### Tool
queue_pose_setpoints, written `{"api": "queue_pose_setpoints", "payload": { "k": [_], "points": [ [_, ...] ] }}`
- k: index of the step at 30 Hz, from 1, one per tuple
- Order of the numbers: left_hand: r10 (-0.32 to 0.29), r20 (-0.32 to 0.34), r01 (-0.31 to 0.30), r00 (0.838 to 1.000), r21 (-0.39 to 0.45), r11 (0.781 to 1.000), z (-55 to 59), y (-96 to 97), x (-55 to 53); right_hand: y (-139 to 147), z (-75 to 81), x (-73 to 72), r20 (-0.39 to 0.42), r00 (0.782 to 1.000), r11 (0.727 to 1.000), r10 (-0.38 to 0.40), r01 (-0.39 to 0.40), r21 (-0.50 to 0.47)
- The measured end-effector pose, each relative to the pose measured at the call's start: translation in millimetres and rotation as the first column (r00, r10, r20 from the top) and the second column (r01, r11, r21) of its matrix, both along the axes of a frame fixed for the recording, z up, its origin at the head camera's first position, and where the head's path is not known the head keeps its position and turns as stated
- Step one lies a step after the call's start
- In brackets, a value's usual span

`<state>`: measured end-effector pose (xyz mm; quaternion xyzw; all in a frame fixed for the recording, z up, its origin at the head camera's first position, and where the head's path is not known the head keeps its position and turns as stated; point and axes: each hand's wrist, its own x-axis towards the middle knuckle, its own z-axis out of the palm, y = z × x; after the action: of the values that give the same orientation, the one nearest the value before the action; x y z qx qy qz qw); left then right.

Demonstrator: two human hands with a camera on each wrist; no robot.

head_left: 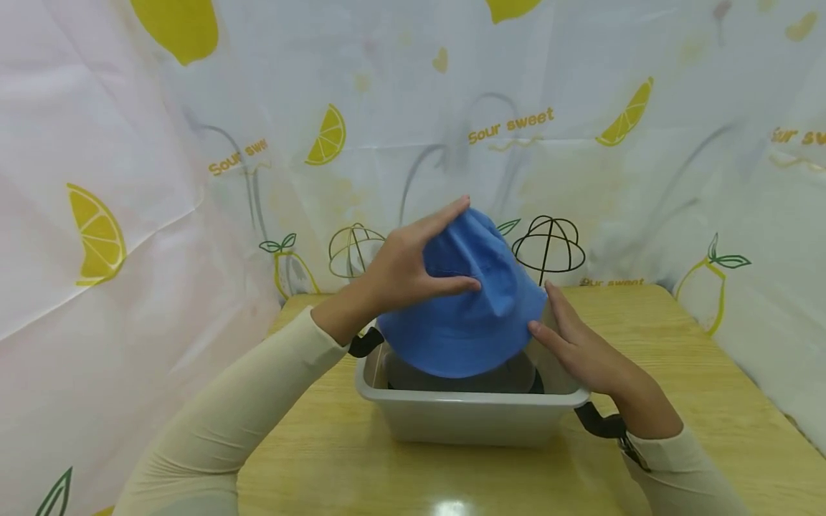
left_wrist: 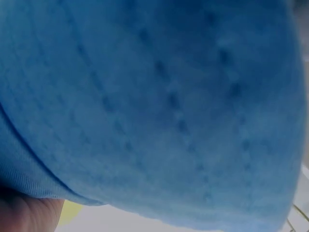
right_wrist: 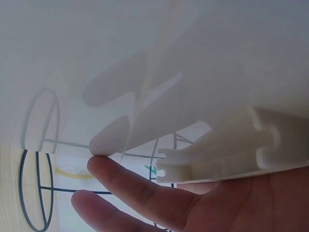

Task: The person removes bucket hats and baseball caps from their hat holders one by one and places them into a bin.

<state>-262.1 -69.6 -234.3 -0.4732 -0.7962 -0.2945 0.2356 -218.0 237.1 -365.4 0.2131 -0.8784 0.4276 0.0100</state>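
A blue bucket hat (head_left: 477,315) with stitched rows on its brim (left_wrist: 164,111) is tilted over a light grey plastic bin (head_left: 471,419). My left hand (head_left: 406,265) holds the hat's crown from the left, thumb across the front and fingers along the top. At the bin's right side is my right hand (head_left: 584,351), its thumb at the brim's edge. In the right wrist view the fingers (right_wrist: 140,193) of that hand extend fairly straight beside the white bin wall (right_wrist: 217,63). Inside the bin lies a dark rounded thing (head_left: 464,380), partly covered by the hat.
The bin stands on a light wood-patterned table (head_left: 645,337). Behind it are two wire dome stands, a black one (head_left: 548,247) at the right and a pale one (head_left: 355,247) at the left. A lemon-printed white sheet (head_left: 413,93) hangs around the table.
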Motion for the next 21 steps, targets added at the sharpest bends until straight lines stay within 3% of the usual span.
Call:
{"api": "queue_pose_setpoints", "payload": {
  "k": [7, 16, 21],
  "points": [
    [-0.034, 0.018, 0.033, 0.999, 0.022, 0.999, 3.2, -0.8, 0.5, 0.6, 0.8, -0.8, -0.047, 0.999, 1.0, 0.024, -0.024, -0.017],
    [-0.04, 0.04, 0.042, 0.998, -0.054, 0.998, -14.0, 5.3, -3.3, 0.9, 3.6, 1.2, -0.015, 1.0, 1.0, 0.005, -0.004, 0.011],
    [-0.034, 0.051, 0.038, 0.998, -0.078, 0.996, -18.2, 5.8, -5.1, 1.0, 2.2, 0.4, -0.006, 1.0, 1.0, 0.005, -0.005, 0.01]
  ]
}}
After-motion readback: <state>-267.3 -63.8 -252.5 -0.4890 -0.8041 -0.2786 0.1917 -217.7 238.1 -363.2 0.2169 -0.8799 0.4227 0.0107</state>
